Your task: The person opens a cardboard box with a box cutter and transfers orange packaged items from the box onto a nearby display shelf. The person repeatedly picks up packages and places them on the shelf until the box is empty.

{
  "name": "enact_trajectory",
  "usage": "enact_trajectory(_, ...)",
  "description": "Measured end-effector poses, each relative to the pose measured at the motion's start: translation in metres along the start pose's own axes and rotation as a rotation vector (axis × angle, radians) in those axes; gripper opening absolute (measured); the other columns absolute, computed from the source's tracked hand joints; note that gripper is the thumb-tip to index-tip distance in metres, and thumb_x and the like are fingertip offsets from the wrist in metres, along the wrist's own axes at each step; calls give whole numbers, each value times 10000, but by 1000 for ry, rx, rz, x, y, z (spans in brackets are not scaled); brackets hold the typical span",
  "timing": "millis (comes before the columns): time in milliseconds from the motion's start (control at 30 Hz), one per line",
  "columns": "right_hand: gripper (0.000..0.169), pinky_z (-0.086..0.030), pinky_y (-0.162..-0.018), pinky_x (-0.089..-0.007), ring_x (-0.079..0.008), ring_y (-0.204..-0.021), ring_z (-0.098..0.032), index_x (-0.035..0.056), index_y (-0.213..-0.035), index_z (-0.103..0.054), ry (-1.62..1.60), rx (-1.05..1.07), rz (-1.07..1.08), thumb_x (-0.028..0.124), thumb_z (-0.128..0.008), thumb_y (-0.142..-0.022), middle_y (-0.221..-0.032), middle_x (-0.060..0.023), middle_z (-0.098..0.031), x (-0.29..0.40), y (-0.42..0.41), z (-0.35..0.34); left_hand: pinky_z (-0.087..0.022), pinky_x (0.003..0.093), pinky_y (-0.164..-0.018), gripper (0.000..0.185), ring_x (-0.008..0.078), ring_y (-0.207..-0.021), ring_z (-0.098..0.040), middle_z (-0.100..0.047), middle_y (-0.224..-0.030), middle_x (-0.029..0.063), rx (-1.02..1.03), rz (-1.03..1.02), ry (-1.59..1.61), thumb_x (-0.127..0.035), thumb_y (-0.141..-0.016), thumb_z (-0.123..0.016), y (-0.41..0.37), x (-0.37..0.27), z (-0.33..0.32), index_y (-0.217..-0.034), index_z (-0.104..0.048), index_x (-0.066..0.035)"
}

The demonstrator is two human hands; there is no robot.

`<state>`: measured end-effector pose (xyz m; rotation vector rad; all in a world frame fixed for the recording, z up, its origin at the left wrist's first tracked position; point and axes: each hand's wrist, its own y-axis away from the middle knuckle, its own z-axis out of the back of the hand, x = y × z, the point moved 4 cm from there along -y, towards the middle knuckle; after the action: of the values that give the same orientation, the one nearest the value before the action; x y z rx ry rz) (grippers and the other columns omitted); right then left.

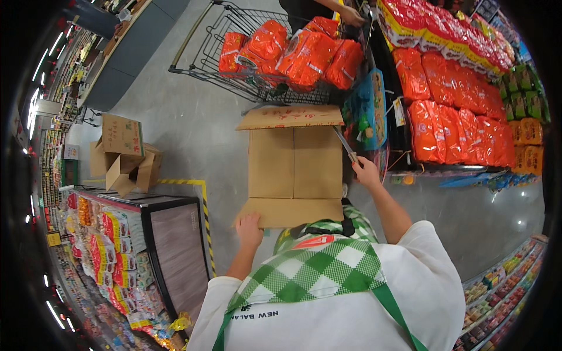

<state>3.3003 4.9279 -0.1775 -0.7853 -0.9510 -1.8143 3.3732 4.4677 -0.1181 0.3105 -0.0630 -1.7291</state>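
A cardboard box (272, 166) stands before me, its near flap (298, 213) and far flap (290, 117) folded outward. Its visible inside is bare brown board. My left hand (249, 227) rests on the left corner of the near flap, fingers laid over the edge. In my right hand (367, 171), just right of the box, is a knife (346, 145) with a light-coloured handle. Its blade points away from me, and the tip is at the right end of the far flap. Whether the tip touches the board I cannot tell.
Beyond the box is a wire shopping cart (206, 66) with several orange packages (307, 57); another person's hand (351, 16) is at its right end. Display shelves of orange packages (456, 131) stand right, beside a blue basket (376, 109). Opened cartons (123, 153) and a black-framed display stand (175, 232) are left.
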Motion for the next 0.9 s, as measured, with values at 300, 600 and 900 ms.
enact_trajectory(300, 235, -354, -376, -248, -89, -437, -463, 58, -1088, -631, -437, 19, -195, 234, -580, -941, -668, 4, -492, 55, -45, -13, -262, 483, -1079, 607, 279, -1298, -403, -484, -1356, 87, 26, -54, 35, -229, -701, -710, 37, 10, -31, -1274, -530, -136)
enact_trajectory(600, 172, -352, -380, -255, -82, -446, -452, 56, -975, -627, -652, -108, -221, 209, -564, -927, -654, 21, -490, 66, -92, -43, -249, 576, -1091, 839, 341, -1418, -214, -248, -1530, 148, 365, -102, 75, -303, -717, -747, 62, 33, -79, -1436, -354, -125)
enact_trajectory(900, 188, -395, -409, -276, -106, -448, -508, 42, -850, -593, -573, -84, -201, 219, -577, -913, -622, -11, -537, 57, -25, -53, -354, 589, -1036, 929, 372, -1435, -163, -81, -1563, 199, 709, -80, 44, -329, -753, -757, 45, 35, -141, -1491, -230, -125)
